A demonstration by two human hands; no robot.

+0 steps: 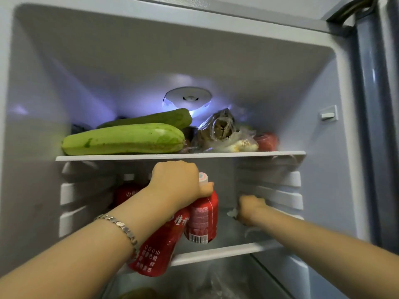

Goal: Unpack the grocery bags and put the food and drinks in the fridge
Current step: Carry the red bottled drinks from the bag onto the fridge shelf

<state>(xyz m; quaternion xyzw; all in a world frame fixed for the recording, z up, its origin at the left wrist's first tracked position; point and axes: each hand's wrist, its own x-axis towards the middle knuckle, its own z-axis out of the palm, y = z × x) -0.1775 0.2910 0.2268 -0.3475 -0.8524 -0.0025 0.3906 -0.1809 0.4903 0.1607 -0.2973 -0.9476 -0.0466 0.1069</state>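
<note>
While the left grip [177, 182] clasps two red bottles [203, 216] by their necks over the front edge of the middle shelf [226, 252], the right grip [250, 209] sits near its right edge, closure unclear

Light comes from 1 round white lamp [187, 100] on the back wall of the pale grey fridge [32, 104], cold and bluish, with glare just beneath it. The 2 long green marrows [124, 139] are softly lit in front. Below the white-edged glass shelf [179, 156] all is dimmer, the red-labelled plastic bottles [203, 219] in shade. The right hand [251, 209] is smeared by motion blur. Wide-angle distortion curves the fridge walls toward the frame edges.
</note>
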